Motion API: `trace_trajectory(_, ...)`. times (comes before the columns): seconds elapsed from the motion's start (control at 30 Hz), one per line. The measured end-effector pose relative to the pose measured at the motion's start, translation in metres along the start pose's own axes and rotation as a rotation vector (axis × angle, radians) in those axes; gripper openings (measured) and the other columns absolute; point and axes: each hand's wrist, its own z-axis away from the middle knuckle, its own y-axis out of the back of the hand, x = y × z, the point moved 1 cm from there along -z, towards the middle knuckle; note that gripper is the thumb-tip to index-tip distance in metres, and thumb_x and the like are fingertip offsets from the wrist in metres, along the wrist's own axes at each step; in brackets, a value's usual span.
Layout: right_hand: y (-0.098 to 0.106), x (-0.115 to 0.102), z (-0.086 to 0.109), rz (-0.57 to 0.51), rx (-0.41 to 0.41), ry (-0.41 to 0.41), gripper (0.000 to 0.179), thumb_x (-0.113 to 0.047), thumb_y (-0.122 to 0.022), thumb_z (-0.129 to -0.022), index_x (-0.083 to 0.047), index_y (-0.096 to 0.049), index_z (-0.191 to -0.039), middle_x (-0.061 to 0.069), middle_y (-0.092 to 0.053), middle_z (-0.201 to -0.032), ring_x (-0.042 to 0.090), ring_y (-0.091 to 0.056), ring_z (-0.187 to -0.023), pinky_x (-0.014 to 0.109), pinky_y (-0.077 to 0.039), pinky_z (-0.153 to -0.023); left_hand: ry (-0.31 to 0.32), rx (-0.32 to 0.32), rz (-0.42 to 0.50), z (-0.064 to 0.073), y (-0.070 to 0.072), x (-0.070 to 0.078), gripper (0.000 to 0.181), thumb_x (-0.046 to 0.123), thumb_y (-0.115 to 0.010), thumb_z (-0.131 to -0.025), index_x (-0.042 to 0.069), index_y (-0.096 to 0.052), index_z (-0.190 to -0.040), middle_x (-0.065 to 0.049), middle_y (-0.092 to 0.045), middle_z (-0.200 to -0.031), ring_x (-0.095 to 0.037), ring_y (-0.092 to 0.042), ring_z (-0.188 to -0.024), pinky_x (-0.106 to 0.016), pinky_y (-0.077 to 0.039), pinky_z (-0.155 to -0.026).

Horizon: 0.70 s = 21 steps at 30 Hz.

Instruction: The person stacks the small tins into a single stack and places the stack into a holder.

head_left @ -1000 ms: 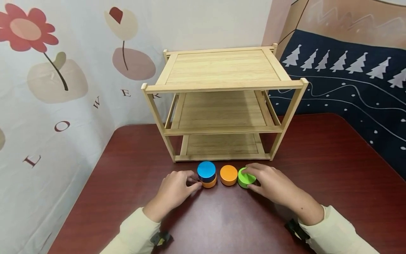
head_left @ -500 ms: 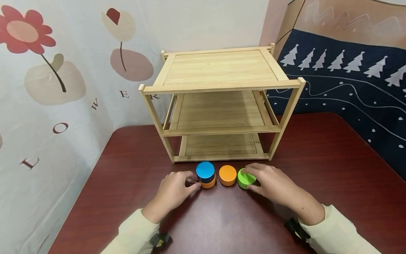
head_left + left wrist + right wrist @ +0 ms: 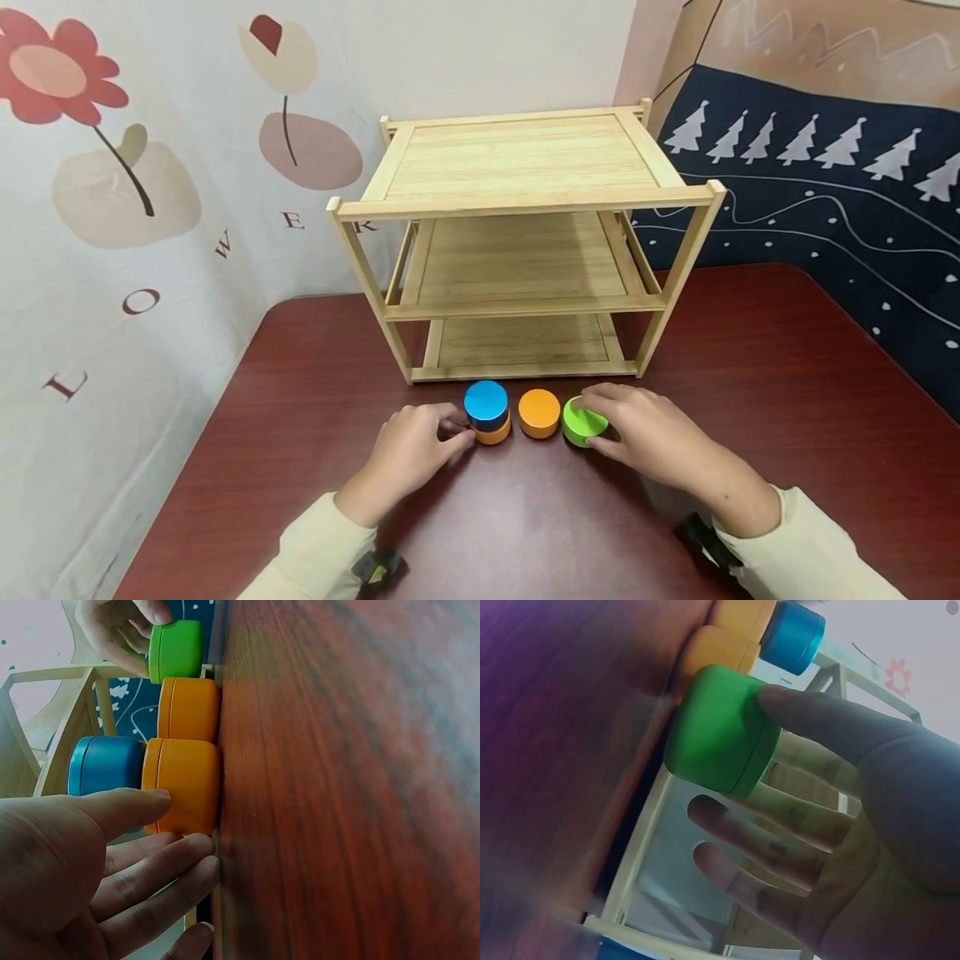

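In the head view a blue jar [image 3: 486,404] is stacked on an orange jar [image 3: 492,433]. To their right stands a second orange jar [image 3: 539,414], then a green jar [image 3: 581,423]. My left hand [image 3: 408,450] is at the left side of the stack; in the left wrist view its thumb tip overlaps the lower orange jar and its loosely extended fingers lie along that jar's side. My right hand [image 3: 652,433] holds the green jar between thumb and index finger, its other fingers spread behind the jar in the right wrist view.
A three-tier wooden shelf [image 3: 525,204] stands right behind the jars on the dark red table [image 3: 300,400]. A printed cloth [image 3: 187,167] hangs at the left and back, and a dark blue one with white trees [image 3: 810,192] at the right.
The hands and jars keep nearly the same places. The right forearm has shifted slightly to the right, and the head view has moved a little.
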Motion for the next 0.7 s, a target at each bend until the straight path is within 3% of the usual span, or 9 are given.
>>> trace_trajectory(0.3,0.006,-0.008,0.003,0.039,0.015,0.040,0.039,-0.021,-0.086,-0.078,-0.015,-0.072,-0.114,0.007,-0.071,-0.116,0.024,-0.070,-0.101,0.042,-0.058,-0.083,-0.003,0.001,0.000,-0.001,-0.001,0.001,0.012,0.032,-0.082,-0.082,0.029,-0.071,-0.080,0.017,-0.075,-0.077,-0.014,-0.074,-0.078,-0.036,-0.052,-0.064)
trace_trajectory(0.7,0.011,-0.013,0.005,0.018,0.007,0.041,0.038,-0.022,-0.085,-0.080,-0.017,-0.072,-0.116,0.007,-0.070,-0.120,0.025,-0.070,-0.105,0.043,-0.058,-0.084,-0.001,0.000,-0.001,-0.001,-0.001,0.001,0.011,0.033,-0.081,-0.082,0.029,-0.071,-0.080,0.016,-0.075,-0.078,-0.014,-0.074,-0.078,-0.035,-0.052,-0.064)
